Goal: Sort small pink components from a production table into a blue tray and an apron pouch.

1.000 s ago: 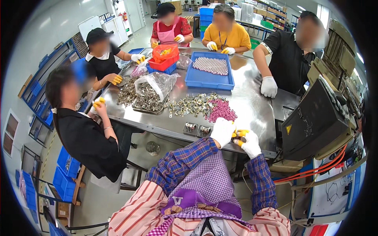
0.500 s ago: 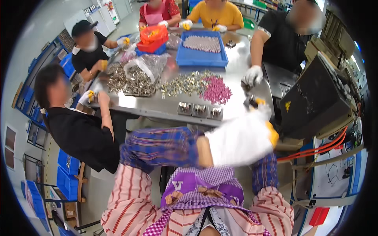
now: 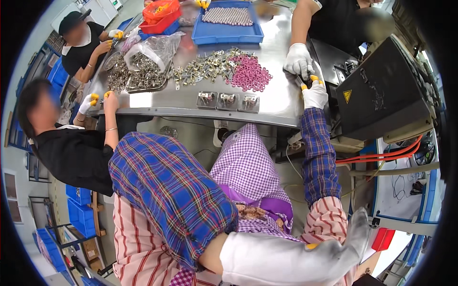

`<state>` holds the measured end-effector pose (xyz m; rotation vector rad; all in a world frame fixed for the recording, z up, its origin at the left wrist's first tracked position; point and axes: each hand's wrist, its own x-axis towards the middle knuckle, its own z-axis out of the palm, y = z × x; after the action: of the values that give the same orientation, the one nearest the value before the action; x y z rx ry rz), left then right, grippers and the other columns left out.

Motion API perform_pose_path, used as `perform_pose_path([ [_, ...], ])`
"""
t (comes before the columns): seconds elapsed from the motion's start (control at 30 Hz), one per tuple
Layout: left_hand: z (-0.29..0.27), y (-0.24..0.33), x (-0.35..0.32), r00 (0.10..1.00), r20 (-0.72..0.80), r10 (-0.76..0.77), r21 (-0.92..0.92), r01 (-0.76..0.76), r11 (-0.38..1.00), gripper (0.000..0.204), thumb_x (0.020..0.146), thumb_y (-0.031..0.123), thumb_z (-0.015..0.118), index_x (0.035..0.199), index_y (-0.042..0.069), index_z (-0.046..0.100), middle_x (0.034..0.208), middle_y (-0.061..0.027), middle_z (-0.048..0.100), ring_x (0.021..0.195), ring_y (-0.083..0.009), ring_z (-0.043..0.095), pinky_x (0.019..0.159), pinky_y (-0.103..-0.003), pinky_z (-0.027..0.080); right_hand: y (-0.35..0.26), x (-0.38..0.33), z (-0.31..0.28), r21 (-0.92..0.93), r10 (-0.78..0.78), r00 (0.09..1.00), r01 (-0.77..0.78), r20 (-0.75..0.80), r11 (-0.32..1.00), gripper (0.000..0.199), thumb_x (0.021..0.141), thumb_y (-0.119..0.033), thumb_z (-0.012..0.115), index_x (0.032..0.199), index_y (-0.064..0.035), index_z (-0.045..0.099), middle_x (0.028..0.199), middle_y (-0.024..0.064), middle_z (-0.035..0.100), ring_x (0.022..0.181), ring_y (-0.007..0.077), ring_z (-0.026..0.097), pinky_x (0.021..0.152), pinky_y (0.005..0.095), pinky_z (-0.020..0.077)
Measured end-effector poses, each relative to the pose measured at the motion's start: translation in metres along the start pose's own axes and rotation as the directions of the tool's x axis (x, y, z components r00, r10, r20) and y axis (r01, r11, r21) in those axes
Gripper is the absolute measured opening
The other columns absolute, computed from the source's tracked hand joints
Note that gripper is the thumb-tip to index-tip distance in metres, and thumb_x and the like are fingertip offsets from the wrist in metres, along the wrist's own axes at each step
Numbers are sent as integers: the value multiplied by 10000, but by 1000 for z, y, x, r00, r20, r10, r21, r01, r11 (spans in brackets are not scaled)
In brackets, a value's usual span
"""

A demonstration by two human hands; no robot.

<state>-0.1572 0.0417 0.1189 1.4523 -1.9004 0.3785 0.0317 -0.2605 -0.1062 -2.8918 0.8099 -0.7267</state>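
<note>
My right hand [image 3: 315,95], in a white glove with yellow fingertips, reaches to the right end of the metal table [image 3: 281,102]. Its fingers are closed around a small dark metal part [image 3: 306,82], whose exact kind is unclear. A co-worker's gloved hand [image 3: 298,58] meets mine at that part from the far side. Across my body at lower right extends my left hand [image 3: 334,252], gloved in white, its greyish fingers stretched out and no object visible in it. Pink rings [image 3: 250,74] lie heaped beside small metal fittings [image 3: 210,69], left of my right hand.
Three clear square blocks with metal pieces [image 3: 228,101] line the table's front edge. Farther back are a blue tray [image 3: 229,33] of pale parts and a red basket [image 3: 162,24]. At right stands a black machine housing [image 3: 381,95] with orange hoses. Co-workers sit at left.
My left arm has swung down and right, away from the table. My right hand, previously mostly covered by it, now shows at the part. The co-worker's hand has met mine; the whole view has shifted.
</note>
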Motion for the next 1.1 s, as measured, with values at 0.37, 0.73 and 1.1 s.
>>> perform_pose_path([
  [0.37,-62,-39,-39,908,290,-301,149,268,952,375,866,230,516,1161,1,556,1129,-179,574,979,-306,565,816,-392,467,-44,-9,-14,-212,51,985,-15,165,977,428,815,-395,598,1147,-125,602,1021,112,614,789,275,612,727,354,494],
  [0.73,19,-184,-246,-219,-591,-776,-242,966,-88,418,909,405,496,1157,83,593,1047,-118,669,901,-318,636,776,-375,489,-114,-25,-29,189,-258,911,206,320,960,306,853,-292,599,1060,-74,652,987,82,675,843,255,635,770,314,495],
  [1.1,20,-199,-234,-123,-343,-931,-142,987,-79,374,878,399,528,1050,85,638,972,-118,673,878,-323,628,743,-379,479,-51,-79,-45,633,-28,969,-139,246,761,247,811,-158,640,1038,-62,652,969,115,660,852,232,614,780,292,490],
])
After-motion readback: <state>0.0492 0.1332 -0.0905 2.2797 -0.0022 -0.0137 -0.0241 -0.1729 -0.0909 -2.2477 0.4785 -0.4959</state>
